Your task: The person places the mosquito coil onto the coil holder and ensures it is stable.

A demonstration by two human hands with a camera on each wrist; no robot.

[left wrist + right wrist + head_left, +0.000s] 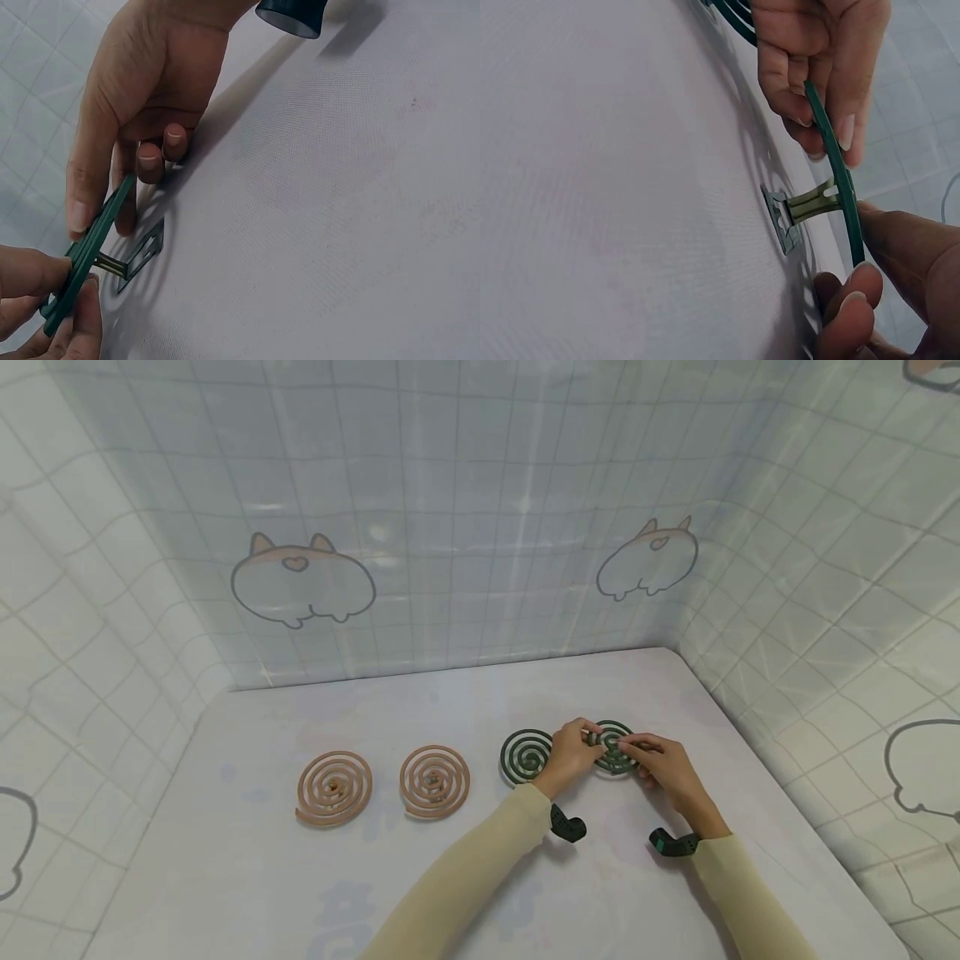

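A green mosquito coil (613,748) is between my two hands at the right of the table, edge-on in both wrist views. My left hand (572,755) pinches its left edge, thumb and fingers on opposite faces. On the opposite edge, my right hand (672,772) pinches it the same way. Under the coil's middle is a small metal stand (810,204), its upright tab meeting the coil and its flat base close over the table. A second green coil (517,752) lies just left of my left hand, which partly covers it.
Two brown mosquito coils, one at far left (334,802) and one nearer the middle (435,783), sit on the white table (247,893). Tile-patterned curtains (465,568) enclose the back and sides. A dark wrist camera (567,827) hangs below my left wrist.
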